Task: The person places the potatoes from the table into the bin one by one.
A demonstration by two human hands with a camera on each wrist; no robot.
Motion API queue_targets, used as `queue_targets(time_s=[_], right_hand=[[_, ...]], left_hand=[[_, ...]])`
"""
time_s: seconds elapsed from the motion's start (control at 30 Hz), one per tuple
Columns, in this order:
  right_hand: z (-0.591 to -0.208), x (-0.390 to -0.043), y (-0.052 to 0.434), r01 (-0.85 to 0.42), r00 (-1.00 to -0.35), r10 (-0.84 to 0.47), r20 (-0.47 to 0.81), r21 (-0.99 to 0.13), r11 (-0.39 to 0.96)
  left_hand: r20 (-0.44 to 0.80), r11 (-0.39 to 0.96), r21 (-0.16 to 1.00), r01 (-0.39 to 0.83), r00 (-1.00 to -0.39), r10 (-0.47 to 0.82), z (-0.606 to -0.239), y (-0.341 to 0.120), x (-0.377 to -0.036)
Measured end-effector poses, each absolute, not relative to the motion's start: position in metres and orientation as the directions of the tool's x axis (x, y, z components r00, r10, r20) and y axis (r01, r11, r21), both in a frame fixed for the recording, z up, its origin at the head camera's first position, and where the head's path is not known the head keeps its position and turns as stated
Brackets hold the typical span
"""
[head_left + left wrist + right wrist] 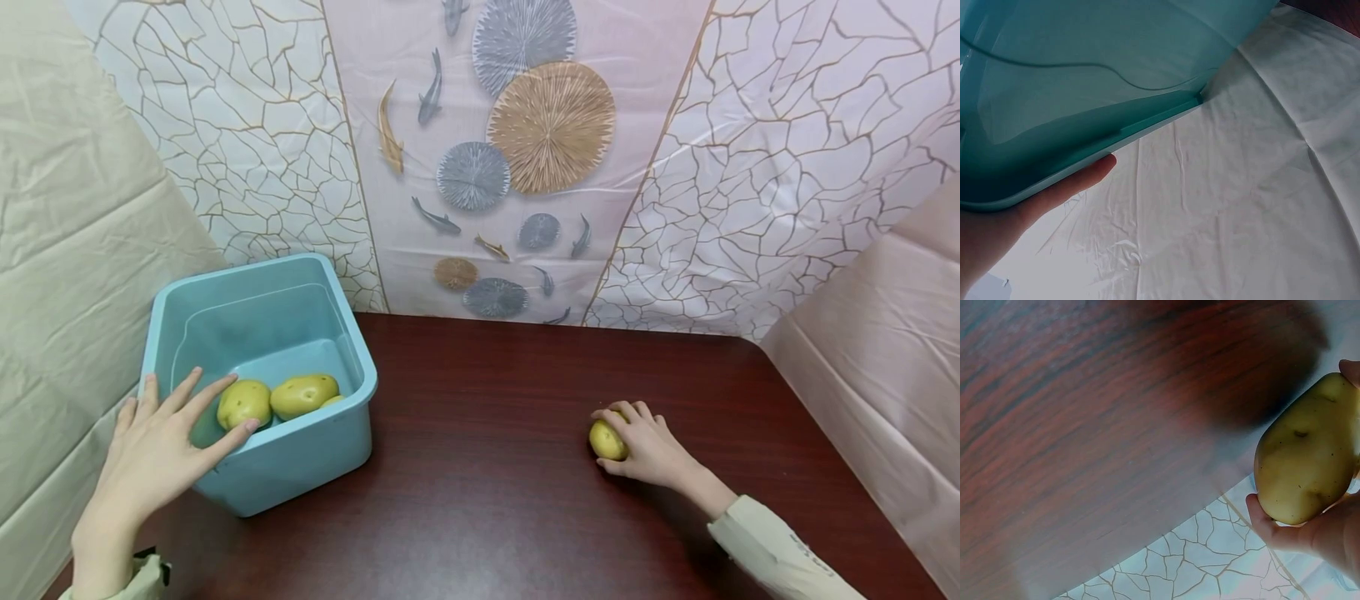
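The right hand (651, 450) curls around a potato (607, 439) resting on the dark wooden worktop (487, 467), while the left hand (161, 454), fingers straight, rests against the near rim of the blue tub (300, 454) holding more potatoes (303, 395).

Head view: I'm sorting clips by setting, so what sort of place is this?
Probably a staged tabletop recording booth, not a real kitchen: patterned plastic sheets hang as walls round a dark wooden table, with only a blue plastic tub of potatoes on it.
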State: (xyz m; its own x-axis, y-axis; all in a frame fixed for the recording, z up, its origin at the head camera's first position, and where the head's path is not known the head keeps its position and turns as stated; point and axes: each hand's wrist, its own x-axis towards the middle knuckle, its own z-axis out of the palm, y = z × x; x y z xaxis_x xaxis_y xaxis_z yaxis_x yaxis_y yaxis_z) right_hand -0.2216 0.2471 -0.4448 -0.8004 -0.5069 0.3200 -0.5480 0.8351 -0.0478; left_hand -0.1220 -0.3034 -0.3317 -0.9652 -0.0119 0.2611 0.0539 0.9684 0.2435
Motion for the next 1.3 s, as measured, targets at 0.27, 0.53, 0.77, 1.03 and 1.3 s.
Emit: queue_targets(time_s=[0.27,0.53,0.77,1.03,1.3], right_hand=[[-0.441,-0.221,0.243,-0.549,-0.804,-0.505,0.313,-0.065,0.833],[-0.438,-0.222,0.239,-0.549,-0.805,-0.506,0.311,-0.065,0.833],[-0.432,-0.220,0.233,-0.569,-0.787,-0.518,0.334,-0.069,0.820],[-0.424,-0.217,0.223,-0.595,-0.769,-0.542,0.338,-0.068,0.801],[-0.416,-0.213,0.212,-0.614,-0.758,-0.562,0.331,-0.071,0.787]], left_hand=[[0.262,0.969,0.242,0.054,-0.965,-0.012,-0.332,-0.303,-0.122],[0.263,0.969,0.239,0.055,-0.965,-0.011,-0.332,-0.303,-0.122],[0.264,0.970,0.238,0.052,-0.964,-0.013,-0.332,-0.303,-0.123],[0.270,0.970,0.238,0.054,-0.963,-0.012,-0.332,-0.304,-0.123],[0.264,0.970,0.239,0.053,-0.965,-0.012,-0.332,-0.304,-0.123]])
